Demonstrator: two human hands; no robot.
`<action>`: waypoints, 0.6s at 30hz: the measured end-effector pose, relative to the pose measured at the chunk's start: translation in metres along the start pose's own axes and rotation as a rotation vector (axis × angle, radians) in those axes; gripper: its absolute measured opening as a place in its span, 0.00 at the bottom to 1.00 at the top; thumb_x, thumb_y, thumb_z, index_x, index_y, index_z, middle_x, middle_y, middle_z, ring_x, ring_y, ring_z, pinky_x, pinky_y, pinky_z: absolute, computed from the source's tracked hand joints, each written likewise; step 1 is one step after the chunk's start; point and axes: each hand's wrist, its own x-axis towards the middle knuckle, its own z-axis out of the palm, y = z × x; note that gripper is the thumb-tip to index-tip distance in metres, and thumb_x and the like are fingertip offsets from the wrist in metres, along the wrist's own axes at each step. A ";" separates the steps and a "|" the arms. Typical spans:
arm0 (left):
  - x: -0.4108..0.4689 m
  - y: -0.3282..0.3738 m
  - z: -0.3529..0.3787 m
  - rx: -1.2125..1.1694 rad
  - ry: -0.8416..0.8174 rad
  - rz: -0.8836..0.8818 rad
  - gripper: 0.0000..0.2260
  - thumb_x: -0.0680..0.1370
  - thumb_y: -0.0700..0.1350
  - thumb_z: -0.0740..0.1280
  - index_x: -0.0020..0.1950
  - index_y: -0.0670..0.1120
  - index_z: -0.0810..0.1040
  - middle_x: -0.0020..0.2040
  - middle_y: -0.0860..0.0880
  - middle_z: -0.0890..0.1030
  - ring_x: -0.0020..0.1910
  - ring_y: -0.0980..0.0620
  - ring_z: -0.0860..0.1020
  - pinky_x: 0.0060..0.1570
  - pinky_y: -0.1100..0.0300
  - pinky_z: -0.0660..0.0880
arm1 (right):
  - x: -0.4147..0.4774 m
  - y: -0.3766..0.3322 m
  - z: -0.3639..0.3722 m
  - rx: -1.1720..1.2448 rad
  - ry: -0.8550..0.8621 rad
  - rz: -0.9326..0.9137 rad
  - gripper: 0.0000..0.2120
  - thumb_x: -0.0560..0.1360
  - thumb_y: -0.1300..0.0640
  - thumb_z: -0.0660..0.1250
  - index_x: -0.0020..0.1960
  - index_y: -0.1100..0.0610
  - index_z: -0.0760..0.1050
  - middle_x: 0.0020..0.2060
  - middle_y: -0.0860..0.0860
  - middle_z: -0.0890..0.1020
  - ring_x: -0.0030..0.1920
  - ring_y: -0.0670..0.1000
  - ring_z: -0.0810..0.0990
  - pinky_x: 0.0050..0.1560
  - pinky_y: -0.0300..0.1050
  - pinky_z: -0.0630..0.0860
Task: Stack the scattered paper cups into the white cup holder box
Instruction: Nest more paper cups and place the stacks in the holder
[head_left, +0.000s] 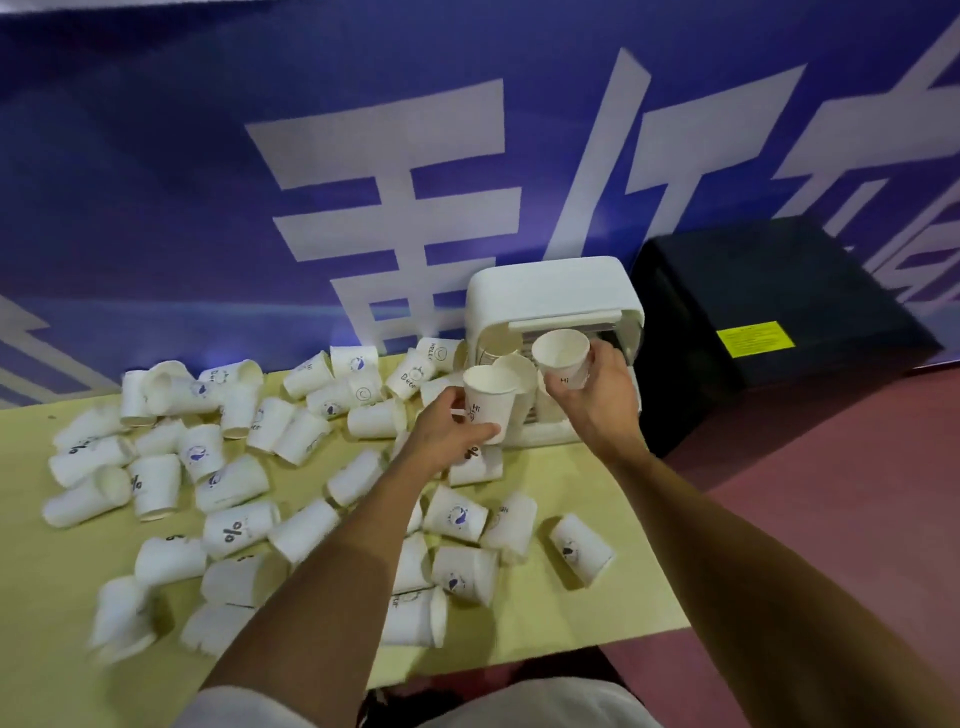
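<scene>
Our arms (322, 587) reach mid-frame; left hand (447, 423) fingers hug one cup (488, 400), right hand (602, 384) fingers a second cup (563, 358). Next, both go in the white box (550, 286).

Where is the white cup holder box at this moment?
In the head view the holder stands at the far right of the table, against the blue banner, left of the black box, just behind the cup in the right hand.

Matt white paper cups (236, 530), smooth white plastic holder box (550, 288), matt yellow tabletop (545, 623)
</scene>
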 end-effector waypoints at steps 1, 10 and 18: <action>0.001 0.001 0.007 0.006 -0.003 -0.014 0.28 0.71 0.46 0.78 0.68 0.48 0.71 0.63 0.52 0.78 0.56 0.50 0.80 0.51 0.52 0.81 | 0.007 0.005 -0.002 0.012 -0.021 -0.003 0.29 0.69 0.42 0.74 0.64 0.55 0.71 0.58 0.51 0.78 0.58 0.53 0.77 0.56 0.50 0.75; 0.007 -0.007 0.026 0.016 0.023 -0.087 0.25 0.69 0.44 0.79 0.63 0.51 0.74 0.59 0.53 0.79 0.55 0.51 0.80 0.49 0.52 0.83 | 0.031 0.033 0.011 0.072 -0.163 0.045 0.28 0.67 0.46 0.76 0.62 0.53 0.70 0.56 0.50 0.79 0.56 0.53 0.79 0.52 0.52 0.77; 0.015 -0.016 0.029 0.018 -0.039 -0.100 0.37 0.59 0.55 0.78 0.68 0.53 0.73 0.60 0.53 0.81 0.56 0.51 0.82 0.58 0.46 0.80 | 0.032 0.046 0.022 0.069 -0.184 0.069 0.32 0.67 0.46 0.75 0.66 0.53 0.68 0.60 0.51 0.78 0.60 0.54 0.77 0.56 0.53 0.77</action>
